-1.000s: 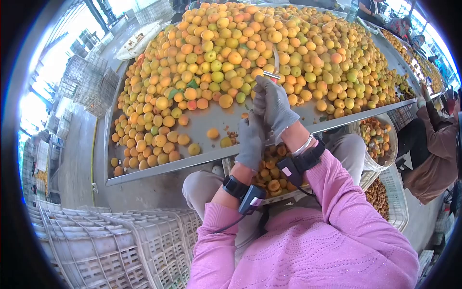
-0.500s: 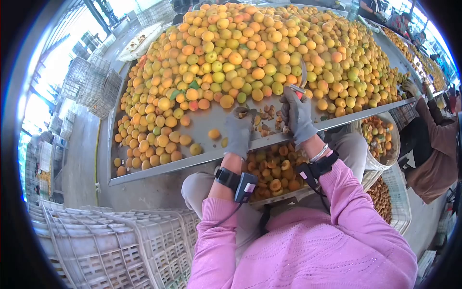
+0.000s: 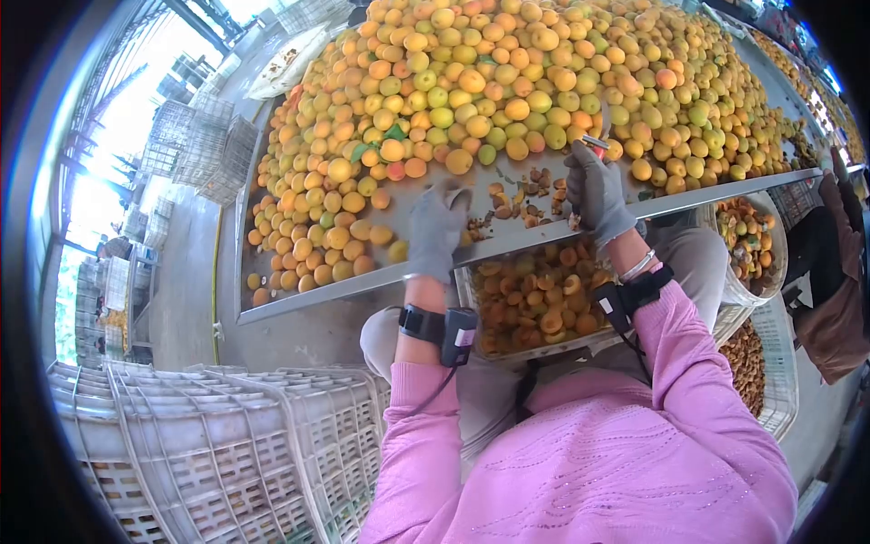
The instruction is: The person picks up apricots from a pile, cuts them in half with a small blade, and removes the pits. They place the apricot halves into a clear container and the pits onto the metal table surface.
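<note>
My right hand (image 3: 598, 195), in a grey glove, is closed around the red handle of a curved knife (image 3: 594, 142); its blade points up towards the fruit heap. My left hand (image 3: 437, 228), also gloved, hovers at the tray's near edge, blurred by motion, its fingers bent and partly hidden. Close to its left lies an apricot (image 3: 397, 251). Between my hands, apricot pits and scraps (image 3: 526, 198) lie on the metal tray (image 3: 494, 228). A large heap of apricots (image 3: 444, 82) covers the tray's far side. Below the edge, a crate of apricot halves (image 3: 544, 304) sits at my lap.
White plastic crates (image 3: 227, 444) stand at lower left. To the right are a bucket of apricot pieces (image 3: 748, 240) and a crate of brown pits (image 3: 745, 363). A co-worker's sleeve (image 3: 829, 317) shows at far right. The tray's raised metal rim (image 3: 353, 283) runs before me.
The view has shifted, so the tray appears further right and higher. My left hand has moved left along the tray, over where a lone apricot lay. My right hand keeps the knife.
</note>
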Tool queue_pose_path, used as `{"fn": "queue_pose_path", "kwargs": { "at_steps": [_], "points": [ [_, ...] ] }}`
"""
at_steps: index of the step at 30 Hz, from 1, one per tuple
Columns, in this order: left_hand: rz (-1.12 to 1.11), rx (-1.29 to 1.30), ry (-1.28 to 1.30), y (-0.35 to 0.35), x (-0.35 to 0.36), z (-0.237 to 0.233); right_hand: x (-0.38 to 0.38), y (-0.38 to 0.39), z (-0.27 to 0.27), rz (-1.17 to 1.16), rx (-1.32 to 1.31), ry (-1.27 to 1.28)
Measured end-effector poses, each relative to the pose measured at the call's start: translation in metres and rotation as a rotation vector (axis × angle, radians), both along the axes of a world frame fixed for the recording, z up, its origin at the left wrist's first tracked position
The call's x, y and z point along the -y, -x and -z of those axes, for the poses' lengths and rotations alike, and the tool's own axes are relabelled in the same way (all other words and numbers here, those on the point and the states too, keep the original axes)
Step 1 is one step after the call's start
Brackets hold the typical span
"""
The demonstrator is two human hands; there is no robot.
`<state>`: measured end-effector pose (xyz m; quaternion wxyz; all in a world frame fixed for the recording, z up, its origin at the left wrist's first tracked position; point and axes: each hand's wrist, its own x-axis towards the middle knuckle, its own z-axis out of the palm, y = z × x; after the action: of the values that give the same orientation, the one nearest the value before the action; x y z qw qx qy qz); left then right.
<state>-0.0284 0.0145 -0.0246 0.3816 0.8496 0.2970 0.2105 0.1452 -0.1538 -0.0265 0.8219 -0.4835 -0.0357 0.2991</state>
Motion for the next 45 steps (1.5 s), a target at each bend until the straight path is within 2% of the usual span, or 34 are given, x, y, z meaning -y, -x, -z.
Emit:
{"fn": "queue_pose_path", "kwargs": {
  "at_steps": [1, 2, 4, 5, 7, 8, 10, 11, 12, 13, 14, 16, 18, 22, 26, 28, 31, 35, 41, 43, 45],
  "points": [
    [-0.12, -0.333, -0.421, 0.007, -0.011, -0.001, -0.001, -0.004, 0.003, -0.024, 0.0, 0.035],
    [-0.118, -0.333, -0.423, 0.01, -0.018, 0.003, -0.001, -0.006, 0.007, -0.047, 0.001, 0.072],
    [-0.029, -0.618, -0.405, 0.014, -0.025, 0.008, 0.002, 0.001, -0.003, -0.075, 0.056, 0.073],
    [-0.029, -0.618, -0.405, 0.015, -0.025, 0.012, 0.002, 0.007, -0.007, -0.105, 0.113, 0.073],
    [0.084, -0.055, -0.075, 0.014, -0.015, 0.004, 0.004, 0.013, -0.009, -0.162, 0.192, 0.079],
    [0.094, -0.05, -0.08, 0.014, -0.008, 0.001, 0.005, 0.016, -0.01, -0.219, 0.267, 0.091],
    [0.29, 0.472, 0.641, 0.013, 0.014, -0.008, 0.007, 0.032, -0.017, -0.254, 0.361, 0.1],
    [0.293, 0.476, 0.646, 0.011, 0.017, -0.005, 0.01, 0.043, -0.024, -0.374, 0.416, 0.092],
    [0.416, 0.576, 0.815, 0.01, 0.019, -0.003, 0.011, 0.051, -0.03, -0.496, 0.468, 0.084],
    [0.54, 0.672, 0.983, 0.009, 0.022, -0.001, 0.012, 0.058, -0.033, -0.494, 0.465, 0.087],
    [0.541, 0.672, 0.986, 0.007, 0.027, 0.0, 0.012, 0.063, -0.036, -0.578, 0.463, 0.024],
    [0.498, 0.74, 1.234, 0.002, 0.036, -0.002, 0.01, 0.068, -0.036, -0.661, 0.464, -0.04],
    [0.465, 0.737, 1.169, 0.003, 0.041, -0.005, 0.007, 0.069, -0.031, -0.552, 0.602, 0.056],
    [0.409, 0.762, 1.068, 0.001, 0.045, -0.003, 0.009, 0.068, -0.027, -0.575, 0.57, 0.107],
    [0.443, 0.738, 1.091, 0.006, 0.044, -0.008, 0.01, 0.07, -0.028, -0.554, 0.623, 0.169],
    [0.512, 0.656, 1.096, 0.007, 0.04, -0.007, 0.011, 0.071, -0.028, -0.527, 0.653, 0.168],
    [0.474, 0.563, 1.002, 0.008, 0.04, -0.007, 0.013, 0.072, -0.03, -0.533, 0.681, 0.172],
    [0.495, 0.567, 0.943, 0.006, 0.041, -0.008, 0.017, 0.073, -0.028, -0.531, 0.742, 0.279],
    [0.435, 0.626, 0.85, 0.0, 0.052, -0.007, 0.019, 0.085, -0.033, -0.476, 0.699, 0.326],
    [0.342, 0.581, 0.787, -0.002, 0.054, -0.005, 0.015, 0.088, -0.031, -0.465, 0.672, 0.367],
    [0.299, 0.584, 0.795, -0.002, 0.061, -0.006, 0.009, 0.089, -0.022, -0.367, 0.809, 0.389]
  ]
}}
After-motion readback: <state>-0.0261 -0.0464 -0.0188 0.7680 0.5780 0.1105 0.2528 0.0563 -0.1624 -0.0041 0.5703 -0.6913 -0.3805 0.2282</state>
